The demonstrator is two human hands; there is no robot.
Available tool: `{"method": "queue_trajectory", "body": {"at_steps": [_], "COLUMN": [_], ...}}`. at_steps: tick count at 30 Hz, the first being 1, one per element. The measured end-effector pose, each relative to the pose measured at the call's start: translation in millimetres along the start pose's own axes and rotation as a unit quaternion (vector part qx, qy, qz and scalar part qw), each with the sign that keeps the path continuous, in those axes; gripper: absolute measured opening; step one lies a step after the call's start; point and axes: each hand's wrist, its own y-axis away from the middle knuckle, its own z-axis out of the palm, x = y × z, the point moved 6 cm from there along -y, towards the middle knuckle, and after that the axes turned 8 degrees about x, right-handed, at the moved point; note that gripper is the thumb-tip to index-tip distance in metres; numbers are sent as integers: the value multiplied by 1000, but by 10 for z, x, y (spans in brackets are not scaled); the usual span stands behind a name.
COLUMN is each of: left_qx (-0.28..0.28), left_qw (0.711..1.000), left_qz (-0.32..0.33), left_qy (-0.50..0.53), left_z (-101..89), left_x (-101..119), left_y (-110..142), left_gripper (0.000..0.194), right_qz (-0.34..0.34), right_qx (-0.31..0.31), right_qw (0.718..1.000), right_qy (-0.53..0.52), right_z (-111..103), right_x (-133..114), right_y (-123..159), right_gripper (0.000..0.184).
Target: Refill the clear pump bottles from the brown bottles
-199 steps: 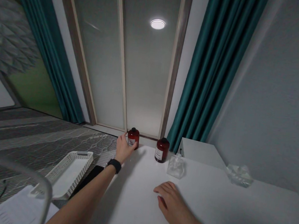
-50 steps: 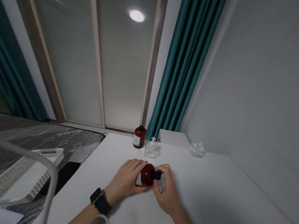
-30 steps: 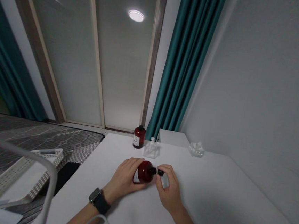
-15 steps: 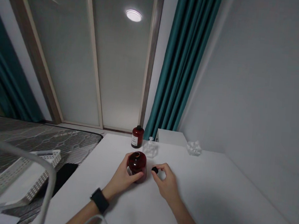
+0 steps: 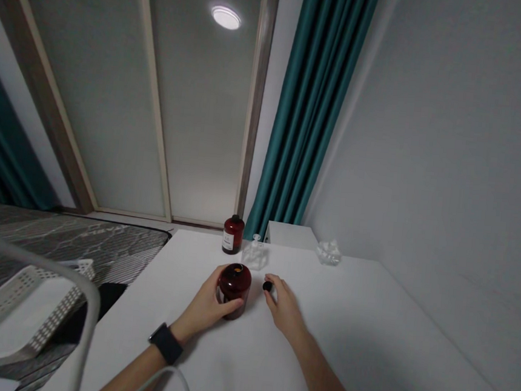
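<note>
My left hand (image 5: 205, 305) wraps the lower side of a dark red bottle (image 5: 234, 290), which stands upright on the white table (image 5: 181, 267). The bottle has no cap, and a pale rim shows at its open neck. My right hand (image 5: 284, 304) is just to the right of the bottle, apart from it. Its fingertips pinch a small black cap (image 5: 267, 286) close to the tabletop. A black watch (image 5: 165, 343) sits on my left wrist.
A second dark red bottle (image 5: 233, 234), capped and labelled, stands at the far table edge beside a transparent glass bottle (image 5: 254, 253). Further right are a glass object (image 5: 328, 252) and a white box (image 5: 291, 235). A white basket (image 5: 27, 303) lies left, below the table edge.
The red bottle has gone from lying sideways to standing upright under my left hand. Its cap has come off and stays in my right hand. The view has drifted slightly.
</note>
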Motion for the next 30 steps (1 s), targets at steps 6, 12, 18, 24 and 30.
{"method": "queue_trajectory", "body": {"at_steps": [6,12,18,24,30], "left_qx": [-7,-6,-4,1,24], "left_qw": [1000,1000,1000,1000,1000], "left_qz": [6,4,0,-10,-6], "left_qy": [-9,-5,4,-5,-9], "left_z": [10,7,6,5,14], "left_x": [-10,18,34,49,-53], "left_y": [3,-5,-7,2,2], "left_gripper": [62,62,62,61,63], "right_qz": [-19,-23,-24,-39,-52], "right_qx": [-5,-2,-6,-19,-15], "right_qw": [999,994,989,986,987], "right_qy": [48,110,145,159,154], "right_z": [9,15,96,209,223], "right_x": [28,149,300,365,354], "right_y": [20,-99,-359,-499,-516], "right_gripper": [43,39,34,31,29]}}
